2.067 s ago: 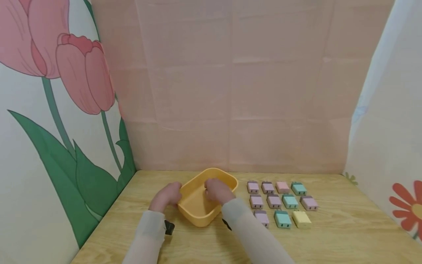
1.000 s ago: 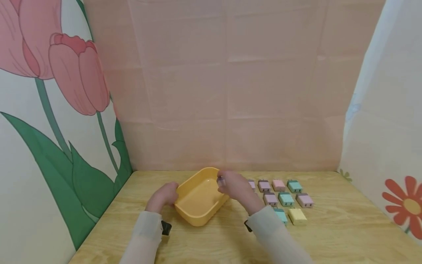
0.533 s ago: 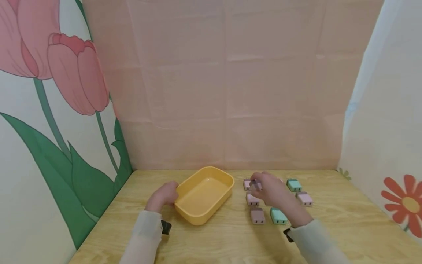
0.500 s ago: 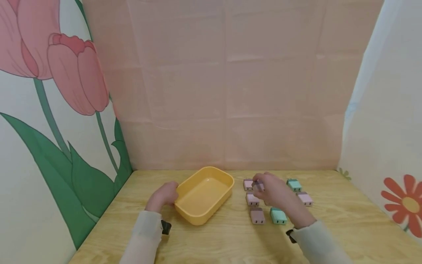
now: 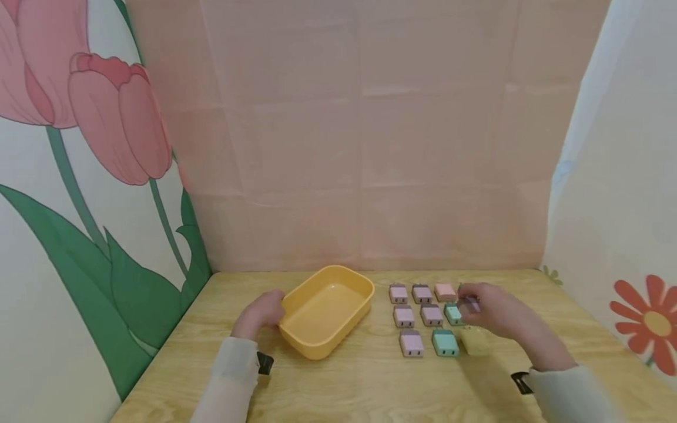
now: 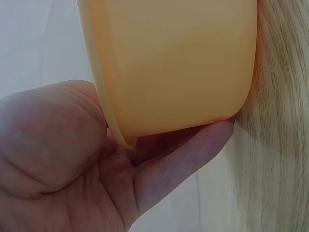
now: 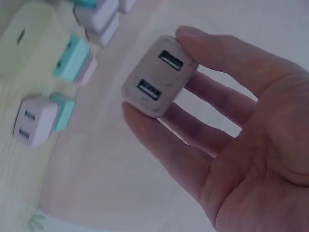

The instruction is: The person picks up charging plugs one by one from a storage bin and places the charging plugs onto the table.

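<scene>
My left hand (image 5: 261, 312) grips the left wall of the yellow plastic box (image 5: 312, 351). In the left wrist view, a finger of this left hand (image 6: 58, 154) lies along the outside of the yellow box (image 6: 183, 72). My right hand (image 5: 502, 314) pinches a light purple USB wall charger (image 5: 471, 304) above the right side of the charger rows. The right wrist view shows the two ports of this charger (image 7: 157, 75) between the thumb and fingers of my right hand (image 7: 251, 130). Under the hand, a yellow charger (image 5: 475, 341) is partly covered.
Several chargers stand in rows on the wooden table, among them a purple charger (image 5: 411, 343), a teal charger (image 5: 445, 342) and a pink charger (image 5: 445, 292). A beige backdrop (image 5: 359, 147) closes off the back, and flower-printed sheets flank both sides.
My right hand has come out of the yellow box with the purple charger and moved right, across the rows. The left hand keeps its grip on the box.
</scene>
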The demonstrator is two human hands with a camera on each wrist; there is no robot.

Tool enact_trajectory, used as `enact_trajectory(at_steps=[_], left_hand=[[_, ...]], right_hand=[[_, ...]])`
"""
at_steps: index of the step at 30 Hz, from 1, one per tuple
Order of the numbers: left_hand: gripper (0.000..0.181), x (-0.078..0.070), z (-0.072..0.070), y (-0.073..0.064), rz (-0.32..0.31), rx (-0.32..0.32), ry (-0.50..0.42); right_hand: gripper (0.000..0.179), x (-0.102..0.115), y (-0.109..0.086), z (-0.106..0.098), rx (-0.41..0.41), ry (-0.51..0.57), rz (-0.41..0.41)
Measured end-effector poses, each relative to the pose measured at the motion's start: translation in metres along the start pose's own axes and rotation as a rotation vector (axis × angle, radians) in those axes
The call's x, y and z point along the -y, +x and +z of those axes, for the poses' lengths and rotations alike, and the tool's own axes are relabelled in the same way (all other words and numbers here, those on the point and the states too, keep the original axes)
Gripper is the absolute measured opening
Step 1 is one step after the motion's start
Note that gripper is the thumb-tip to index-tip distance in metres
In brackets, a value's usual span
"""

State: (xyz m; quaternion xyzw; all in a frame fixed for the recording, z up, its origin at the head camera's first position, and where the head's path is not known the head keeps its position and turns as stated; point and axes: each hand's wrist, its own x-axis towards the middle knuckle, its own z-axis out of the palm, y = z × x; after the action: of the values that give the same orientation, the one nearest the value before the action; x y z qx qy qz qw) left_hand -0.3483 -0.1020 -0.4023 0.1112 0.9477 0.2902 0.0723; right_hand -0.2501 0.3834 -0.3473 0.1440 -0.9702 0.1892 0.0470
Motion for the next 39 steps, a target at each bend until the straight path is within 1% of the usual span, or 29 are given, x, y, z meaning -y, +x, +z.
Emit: enact_trajectory(at_steps=[6,9,14,17,20,25,30,35,39], left_hand=[[0.026,-0.001,-0.001,0.000,0.008,-0.001,-0.006],[0.027,-0.002,-0.001,-0.001,0.001,0.006,-0.012],[0.028,-0.002,-0.002,-0.004,0.003,0.015,-0.014],[0.029,-0.001,-0.004,-0.003,0.012,0.007,-0.008],[0.029,0.000,-0.005,-0.004,0.010,-0.002,-0.008],[0.027,0.002,-0.004,-0.005,0.013,0.002,-0.012],[0.026,0.002,-0.003,-0.005,0.016,0.001,0.003],[0.027,0.002,-0.002,-0.003,0.018,0.007,-0.006],[0.028,0.003,-0.002,-0.002,0.009,0.017,-0.016]], right_hand=[[0.019,-0.028,-0.011,-0.009,-0.014,-0.041,0.015],[0.020,-0.039,-0.013,-0.009,-0.007,-0.060,0.025],[0.022,-0.053,-0.017,-0.008,0.059,-0.038,0.120],[0.024,-0.059,-0.017,-0.006,0.093,-0.038,0.176],[0.026,-0.063,-0.015,-0.001,0.101,-0.044,0.209],[0.022,-0.067,-0.012,0.011,0.140,-0.046,0.255],[0.018,-0.067,-0.012,0.018,0.188,-0.053,0.290],[0.023,-0.064,-0.012,0.021,0.263,-0.015,0.344],[0.025,-0.063,-0.010,0.022,0.279,-0.005,0.351]])
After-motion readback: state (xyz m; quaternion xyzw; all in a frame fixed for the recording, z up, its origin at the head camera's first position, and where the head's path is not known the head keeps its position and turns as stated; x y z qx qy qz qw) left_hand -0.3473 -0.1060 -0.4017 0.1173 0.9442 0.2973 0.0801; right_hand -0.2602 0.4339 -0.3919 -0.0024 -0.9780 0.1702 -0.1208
